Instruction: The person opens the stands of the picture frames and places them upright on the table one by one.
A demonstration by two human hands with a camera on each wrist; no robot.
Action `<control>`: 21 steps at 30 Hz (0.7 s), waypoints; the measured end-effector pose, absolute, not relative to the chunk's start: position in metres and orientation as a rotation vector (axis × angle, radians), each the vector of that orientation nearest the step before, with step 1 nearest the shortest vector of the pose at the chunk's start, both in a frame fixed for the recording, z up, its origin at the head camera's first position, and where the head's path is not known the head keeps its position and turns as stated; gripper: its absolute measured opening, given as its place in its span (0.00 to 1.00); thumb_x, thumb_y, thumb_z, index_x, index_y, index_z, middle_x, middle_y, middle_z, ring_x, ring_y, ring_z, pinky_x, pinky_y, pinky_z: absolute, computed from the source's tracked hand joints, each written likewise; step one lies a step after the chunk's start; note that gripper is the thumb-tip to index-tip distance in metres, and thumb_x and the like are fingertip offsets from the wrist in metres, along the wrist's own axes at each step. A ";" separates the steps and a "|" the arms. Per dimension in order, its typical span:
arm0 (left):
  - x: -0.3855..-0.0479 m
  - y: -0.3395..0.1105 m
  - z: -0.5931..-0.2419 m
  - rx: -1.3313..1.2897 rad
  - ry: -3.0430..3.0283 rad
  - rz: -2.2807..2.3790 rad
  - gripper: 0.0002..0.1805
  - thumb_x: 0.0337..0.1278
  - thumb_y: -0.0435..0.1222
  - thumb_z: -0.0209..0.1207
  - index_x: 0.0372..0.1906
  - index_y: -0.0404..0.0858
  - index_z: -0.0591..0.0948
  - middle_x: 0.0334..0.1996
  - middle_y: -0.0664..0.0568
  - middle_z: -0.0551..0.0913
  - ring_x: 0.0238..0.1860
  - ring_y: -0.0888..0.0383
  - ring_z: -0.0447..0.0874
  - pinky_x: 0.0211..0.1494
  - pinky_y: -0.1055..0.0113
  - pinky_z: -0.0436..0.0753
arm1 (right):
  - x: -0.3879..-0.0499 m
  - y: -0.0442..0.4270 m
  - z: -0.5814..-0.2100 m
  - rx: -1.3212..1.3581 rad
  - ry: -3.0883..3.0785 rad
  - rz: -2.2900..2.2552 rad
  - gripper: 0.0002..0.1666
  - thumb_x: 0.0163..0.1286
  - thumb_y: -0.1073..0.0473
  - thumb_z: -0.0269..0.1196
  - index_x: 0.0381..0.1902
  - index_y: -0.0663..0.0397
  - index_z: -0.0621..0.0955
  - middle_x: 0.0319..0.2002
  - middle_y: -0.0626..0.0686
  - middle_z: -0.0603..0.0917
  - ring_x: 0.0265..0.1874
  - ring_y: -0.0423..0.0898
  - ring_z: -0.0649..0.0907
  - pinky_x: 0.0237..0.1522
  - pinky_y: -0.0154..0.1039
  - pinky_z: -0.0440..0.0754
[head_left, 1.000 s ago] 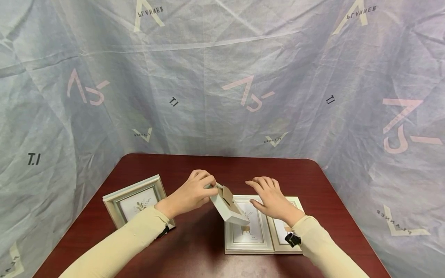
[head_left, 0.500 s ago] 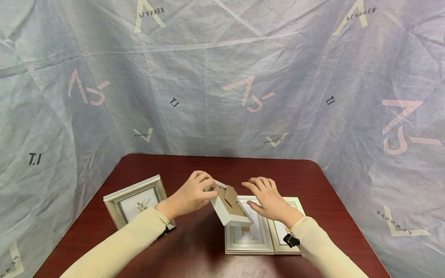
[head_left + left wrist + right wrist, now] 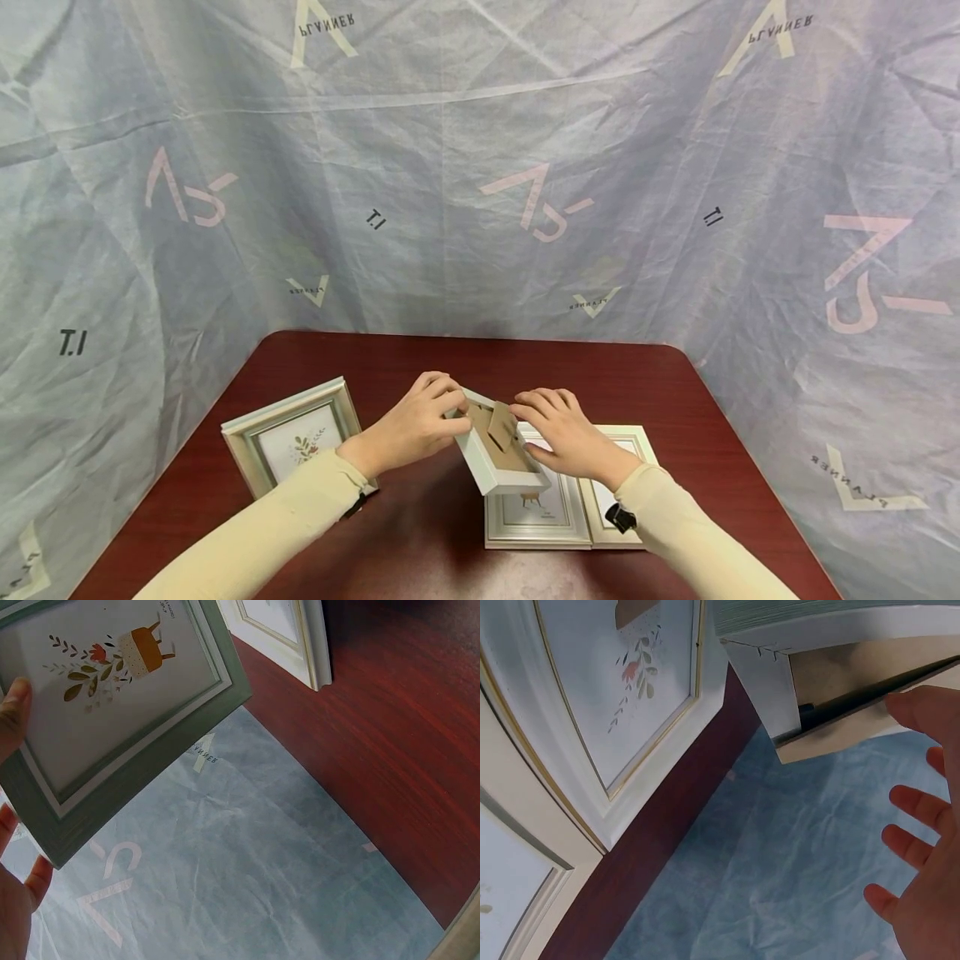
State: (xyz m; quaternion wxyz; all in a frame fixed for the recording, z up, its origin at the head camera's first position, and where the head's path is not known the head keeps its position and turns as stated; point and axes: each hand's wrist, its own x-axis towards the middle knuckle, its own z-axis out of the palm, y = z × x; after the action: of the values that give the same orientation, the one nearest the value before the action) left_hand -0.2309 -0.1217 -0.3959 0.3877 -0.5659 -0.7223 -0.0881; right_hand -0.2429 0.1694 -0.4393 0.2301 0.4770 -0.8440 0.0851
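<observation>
Head view. The held frame [image 3: 476,457] is tilted above the table [image 3: 393,542], its tan backing [image 3: 515,459] upward and its long axis running from about 11 to 5 o'clock. The left hand [image 3: 423,421] grips its upper-left end. The stand flap [image 3: 502,426] lies at 9 o'clock from the right hand [image 3: 566,437], whose fingertips are just beside it; the right is thus the nearer hand to the flap. That hand slants in from 4 o'clock, back upward, fingers loosely bent and spread.

Below the held frame, a flat frame [image 3: 536,518] lies against a second flat frame [image 3: 632,442]; a propped frame [image 3: 347,408] leans at 8 o'clock.

Left wrist view. The printed face [image 3: 127,735] shows at 10 o'clock, thumb over it, other fingers at its lower edge.

Right wrist view. The held frame enters at 1 o'clock. The right thumb overlaps a tan panel, apparently the flap; contact cannot be confirmed. The remaining fingers are spread apart, grasping nothing.
</observation>
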 end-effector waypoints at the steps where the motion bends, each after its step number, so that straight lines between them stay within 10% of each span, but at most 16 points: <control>1: -0.231 -0.121 -0.396 -1.441 -1.837 -0.225 0.18 0.38 0.28 0.75 0.29 0.45 0.77 0.35 0.54 0.75 0.43 0.52 0.76 0.52 0.50 0.74 | -0.243 0.168 -0.440 1.321 -2.318 0.232 0.35 0.57 0.55 0.72 0.62 0.55 0.75 0.61 0.56 0.74 0.60 0.54 0.72 0.55 0.56 0.66; 21: -0.227 -0.118 -0.396 -1.486 -1.799 -0.240 0.15 0.42 0.26 0.71 0.30 0.43 0.78 0.34 0.53 0.74 0.44 0.51 0.77 0.57 0.45 0.75 | -0.248 0.159 -0.448 1.373 -2.297 0.185 0.34 0.59 0.57 0.72 0.63 0.47 0.75 0.60 0.54 0.76 0.60 0.55 0.73 0.55 0.55 0.68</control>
State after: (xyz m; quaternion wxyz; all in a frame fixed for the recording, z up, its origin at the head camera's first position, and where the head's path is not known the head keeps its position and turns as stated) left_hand -0.2265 -0.1178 -0.3960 0.3874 -0.5840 -0.7071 -0.0945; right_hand -0.2480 0.1592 -0.4484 0.2278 0.4984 -0.8338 0.0671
